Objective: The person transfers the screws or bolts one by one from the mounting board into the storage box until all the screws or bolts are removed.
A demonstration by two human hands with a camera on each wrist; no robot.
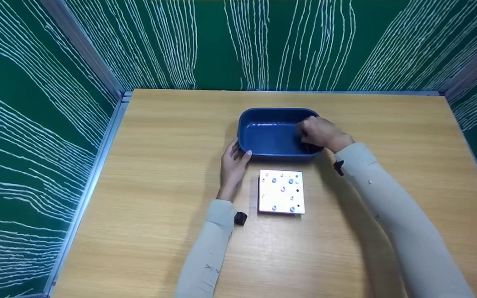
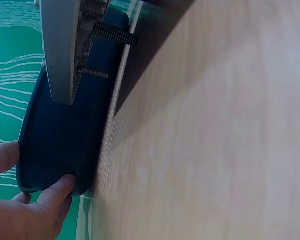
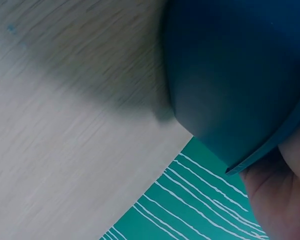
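Note:
A deep blue rectangular tray [image 1: 271, 154] with rounded corners stands on the table. My left hand [image 1: 233, 166] holds its near left corner, the thumb on the front wall and the fingers along the left end; the left wrist view shows these fingertips against the tray [image 2: 60, 140]. Into the right end reaches my right hand [image 1: 319, 131], its fingers bent downward; whatever lies between them is hidden. In the right wrist view the tray wall [image 3: 230, 75] covers most of that hand [image 3: 275, 200]. A pale square plate [image 1: 282, 198] with several bolts and holes sits in front of the tray.
The wooden table [image 1: 160, 186] carries the tray and plate. Green panels [image 1: 209, 45] with white wavy lines enclose the back and sides. Seen edge-on in the left wrist view, the plate [image 2: 60, 50] has threaded bolts [image 2: 112, 34] sticking out below.

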